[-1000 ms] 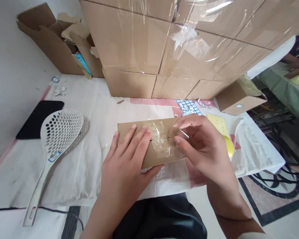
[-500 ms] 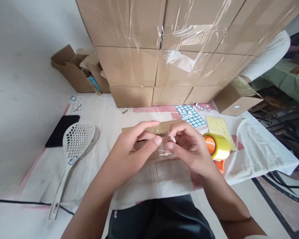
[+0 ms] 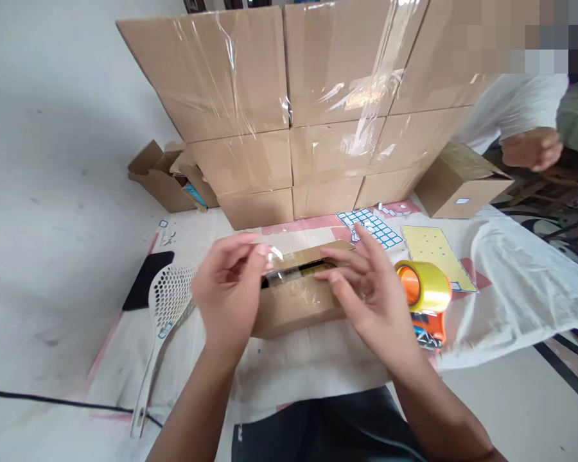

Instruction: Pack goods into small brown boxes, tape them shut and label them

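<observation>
A small cardboard box [image 3: 296, 305] lies on the cloth in front of me, with a dark gap between its top flaps. My left hand [image 3: 228, 285] is at its left end, thumb and fingers pinching a strip of clear tape [image 3: 277, 258]. Another part of clear tape crosses the gap and sticks to the box front. Over the box's right end is my right hand [image 3: 373, 292], its fingers spread with nothing visible in them. Close to that hand stands an orange tape dispenser [image 3: 438, 324] carrying a yellow tape roll [image 3: 431, 285].
Behind rises a film-wrapped stack of cartons [image 3: 250, 160]. At left lie a white skimmer [image 3: 171, 295] and a black flat pad [image 3: 147, 282]. Label sheets [image 3: 373, 228], a yellow sheet [image 3: 428, 250] and a carton [image 3: 462, 192] are at right. Another person's hand [image 3: 532, 149] shows beyond.
My hands have moved apart; the left moved left with the tape, the right opened. The view has shifted, showing more of the box and of the other person.
</observation>
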The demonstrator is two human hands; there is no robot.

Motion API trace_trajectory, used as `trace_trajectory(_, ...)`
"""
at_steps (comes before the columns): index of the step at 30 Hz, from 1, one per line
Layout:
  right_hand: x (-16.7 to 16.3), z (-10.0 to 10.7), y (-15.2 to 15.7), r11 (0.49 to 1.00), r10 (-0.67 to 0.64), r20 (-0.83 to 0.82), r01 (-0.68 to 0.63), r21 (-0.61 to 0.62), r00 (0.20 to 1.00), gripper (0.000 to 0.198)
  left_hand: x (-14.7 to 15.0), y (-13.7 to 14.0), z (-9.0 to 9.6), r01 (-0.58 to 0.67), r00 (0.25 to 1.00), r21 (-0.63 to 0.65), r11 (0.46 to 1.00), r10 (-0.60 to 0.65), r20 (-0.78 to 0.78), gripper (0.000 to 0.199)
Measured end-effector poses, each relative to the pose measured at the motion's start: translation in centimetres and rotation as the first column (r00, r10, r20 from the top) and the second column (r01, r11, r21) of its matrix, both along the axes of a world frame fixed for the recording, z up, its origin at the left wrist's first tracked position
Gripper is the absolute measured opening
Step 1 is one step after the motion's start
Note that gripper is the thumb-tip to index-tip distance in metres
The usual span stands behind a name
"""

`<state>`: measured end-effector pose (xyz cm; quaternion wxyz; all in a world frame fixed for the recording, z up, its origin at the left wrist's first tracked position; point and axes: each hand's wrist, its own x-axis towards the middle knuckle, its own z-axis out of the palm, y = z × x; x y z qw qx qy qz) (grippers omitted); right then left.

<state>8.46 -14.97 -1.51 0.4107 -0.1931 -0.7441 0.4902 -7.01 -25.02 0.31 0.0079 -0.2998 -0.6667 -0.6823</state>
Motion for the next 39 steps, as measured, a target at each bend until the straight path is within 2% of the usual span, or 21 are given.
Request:
trace_trajectory(1,0.2,0.2,0.3,0.989,-0.074,0.035,0.069,0.130,0.997,0.061,-0.2,-0.1,0.2,-0.035,0.999,0.039,0.999,0.034,0.018,0.010)
trace_trajectory(2,0.4,0.3,0.6,0.957,-0.127,0.086,0.099,0.272,0.988,0.059,-0.4,-0.2,0.4,-0.049,0.998,0.068,0.997,0.046,0.036,0.010)
trace_trajectory(3,0.4,0.4,0.9,0.909,-0.155,0.154,0.080,0.410,0.976,0.055,-0.6,-0.3,0.7,-0.050,0.998,0.087,0.995,0.045,0.053,0.011)
trace_trajectory(5,0.1,0.2,1.4,0.796,-0.151,0.322,-0.079,0.601,0.935,0.049,-0.9,-0.4,1.1,-0.032,0.997,0.106,0.994,0.024,0.076,0.012)
trace_trajectory(7,-0.4,-0.5,1.5,0.714,-0.131,0.462,-0.239,0.658,0.877,0.048,-1.0,-0.3,1.3,0.000,0.995,0.089,0.996,-0.009,0.096,0.014)
trace_trajectory(9,-0.7,-1.3,1.5,0.684,-0.131,0.530,-0.311,0.660,0.838,0.050,-1.0,-0.2,1.1,0.041,0.991,0.038,0.998,-0.045,0.124,0.015)
trace_trajectory(11,-0.8,-1.9,1.4,0.695,-0.153,0.540,-0.299,0.654,0.827,0.055,-0.9,-0.2,0.8,0.084,0.984,-0.026,0.996,-0.079,0.162,0.017)
trace_trajectory(14,-0.7,-2.2,1.4,0.742,-0.183,0.505,-0.218,0.634,0.844,0.066,-0.6,-0.3,0.1,0.184,0.959,-0.120,0.976,-0.152,0.240,0.023)
trace_trajectory(20,-0.2,-2.8,1.5,0.845,-0.220,0.402,-0.032,0.533,0.889,0.087,-0.3,-0.1,-1.0,0.406,0.875,-0.241,0.882,-0.298,0.383,0.063)
trace_trajectory(25,0.4,-2.4,1.2,0.917,-0.164,0.338,0.017,0.398,0.927,0.094,-0.4,0.1,-1.0,0.454,0.863,-0.329,0.828,-0.316,0.395,0.059)
trace_trajectory(29,0.6,-2.0,1.5,0.946,-0.113,0.325,0.001,0.326,0.939,0.093,-1.5,-0.2,-0.7,0.529,0.787,-0.259,0.808,-0.352,0.507,0.054)
trace_trajectory(34,0.7,-2.1,1.7,0.953,-0.091,0.309,-0.007,0.304,0.947,0.094,-3.3,-0.9,-0.5,0.674,0.603,-0.059,0.736,-0.502,0.620,0.045)
trace_trajectory(36,0.6,-2.1,1.8,0.956,-0.087,0.304,-0.006,0.292,0.949,0.094,-3.5,-1.0,-0.5,0.697,0.582,-0.010,0.717,-0.557,0.592,0.042)
trace_trajectory(39,0.6,-2.0,1.9,0.959,-0.084,0.298,-0.004,0.283,0.951,0.095,-3.2,-1.0,-0.7,0.709,0.603,-0.042,0.704,-0.575,0.552,0.041)
